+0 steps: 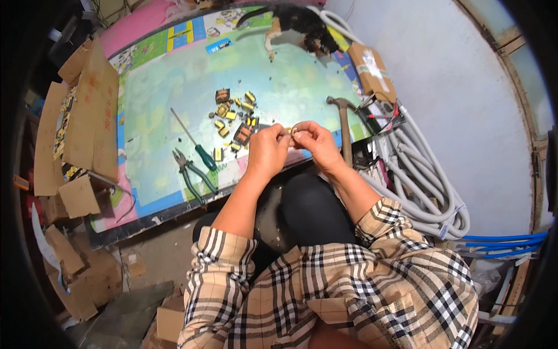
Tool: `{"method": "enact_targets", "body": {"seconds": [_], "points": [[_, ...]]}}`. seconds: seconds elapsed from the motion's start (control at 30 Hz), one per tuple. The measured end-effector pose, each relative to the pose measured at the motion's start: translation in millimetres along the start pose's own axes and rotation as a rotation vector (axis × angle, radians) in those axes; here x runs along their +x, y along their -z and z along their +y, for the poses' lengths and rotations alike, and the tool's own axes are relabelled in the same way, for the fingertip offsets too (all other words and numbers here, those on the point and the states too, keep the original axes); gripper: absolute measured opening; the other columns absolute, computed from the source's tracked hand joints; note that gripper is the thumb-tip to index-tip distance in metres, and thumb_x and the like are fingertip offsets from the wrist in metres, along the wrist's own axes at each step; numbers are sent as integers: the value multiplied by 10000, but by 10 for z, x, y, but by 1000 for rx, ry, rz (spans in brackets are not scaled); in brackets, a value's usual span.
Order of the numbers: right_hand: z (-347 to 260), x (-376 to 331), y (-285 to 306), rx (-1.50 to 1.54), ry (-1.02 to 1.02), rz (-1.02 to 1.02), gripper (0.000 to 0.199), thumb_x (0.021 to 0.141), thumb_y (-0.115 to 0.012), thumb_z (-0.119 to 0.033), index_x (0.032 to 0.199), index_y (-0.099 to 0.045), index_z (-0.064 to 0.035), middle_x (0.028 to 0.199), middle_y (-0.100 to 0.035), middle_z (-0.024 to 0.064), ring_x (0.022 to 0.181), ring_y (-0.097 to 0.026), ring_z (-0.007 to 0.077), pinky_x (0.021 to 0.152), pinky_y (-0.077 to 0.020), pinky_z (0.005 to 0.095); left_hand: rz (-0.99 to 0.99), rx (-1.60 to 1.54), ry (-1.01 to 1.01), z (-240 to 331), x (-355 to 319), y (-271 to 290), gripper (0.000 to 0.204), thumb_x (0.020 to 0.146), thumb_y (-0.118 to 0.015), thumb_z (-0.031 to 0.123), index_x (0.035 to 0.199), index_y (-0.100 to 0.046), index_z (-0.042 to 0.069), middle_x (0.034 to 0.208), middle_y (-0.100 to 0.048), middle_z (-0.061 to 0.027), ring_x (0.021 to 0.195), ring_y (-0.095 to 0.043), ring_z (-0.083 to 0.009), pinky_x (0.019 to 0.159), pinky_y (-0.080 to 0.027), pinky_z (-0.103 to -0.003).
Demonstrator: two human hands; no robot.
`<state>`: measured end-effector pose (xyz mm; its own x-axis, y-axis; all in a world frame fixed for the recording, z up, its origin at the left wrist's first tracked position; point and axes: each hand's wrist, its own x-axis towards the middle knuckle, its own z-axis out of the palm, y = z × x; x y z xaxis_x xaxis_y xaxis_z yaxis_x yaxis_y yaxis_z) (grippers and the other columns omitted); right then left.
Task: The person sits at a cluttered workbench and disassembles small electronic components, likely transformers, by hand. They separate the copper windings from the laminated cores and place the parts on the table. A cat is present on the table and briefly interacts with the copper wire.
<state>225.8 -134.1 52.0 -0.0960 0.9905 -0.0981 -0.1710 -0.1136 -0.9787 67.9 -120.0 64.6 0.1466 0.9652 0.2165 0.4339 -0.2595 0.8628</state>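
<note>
Above the near edge of the table my left hand (pixel 269 152) and my right hand (pixel 318 144) meet, fingertips pinched together. Between them is a small tan-yellow piece, mostly hidden by the fingers, whose kind I cannot make out. Just left of my left hand lies a loose cluster of small transformers with yellow tape, including a larger copper-wound transformer (pixel 243 134) and another dark one (pixel 222 95). Further left rest a screwdriver (pixel 204 157) with a green handle and dark-handled pliers (pixel 195 176), jaws pointing away. A hammer (pixel 344 128) lies right of my right hand.
On the left, an opened cardboard box (pixel 93 116) holds many yellow-and-black parts. A dark-furred cat (pixel 305 29) is at the table's far side. Grey hose coils (pixel 424 180) and a taped carton (pixel 372 72) line the right edge. Blue pipes (pixel 505 244) lie beyond.
</note>
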Motion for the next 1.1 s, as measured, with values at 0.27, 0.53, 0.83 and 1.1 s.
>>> {"method": "enact_targets", "body": {"seconds": [0.27, 0.53, 0.83, 1.1], "points": [[118, -608, 1753, 100, 85, 11, 205, 905, -571, -31, 1091, -528, 44, 949, -635, 87, 861, -623, 131, 807, -510, 266, 56, -166, 132, 669, -316, -1862, 95, 844, -632, 64, 842, -660, -27, 654, -662, -91, 555, -605, -124, 529, -470, -273], [319, -750, 3759, 272, -156, 0, 217, 944, -568, -190, 1063, -562, -9, 906, -632, 39, 780, -610, 101, 697, -465, 232, -138, -42, 280, 1313, -44, -3627, 132, 870, -624, 76, 836, -654, -48, 635, -629, -64, 522, -580, -104, 499, -465, -253], [1097, -711, 5092, 321, -348, 101, 225, 941, -585, -260, 942, -587, -35, 827, -603, 10, 707, -558, 76, 627, -434, 216, -229, 16, 440, 950, 66, -5218, 183, 893, -603, 114, 829, -663, -46, 622, -636, -78, 505, -590, -112, 483, -463, -266], [1577, -864, 6228, 374, -443, 319, 188, 952, -559, -213, 925, -591, -29, 799, -600, 5, 661, -519, 68, 576, -411, 218, -259, 131, 455, 863, 62, -6650, 128, 877, -610, 93, 857, -674, -17, 663, -664, -100, 523, -627, -136, 518, -494, -283]]}}
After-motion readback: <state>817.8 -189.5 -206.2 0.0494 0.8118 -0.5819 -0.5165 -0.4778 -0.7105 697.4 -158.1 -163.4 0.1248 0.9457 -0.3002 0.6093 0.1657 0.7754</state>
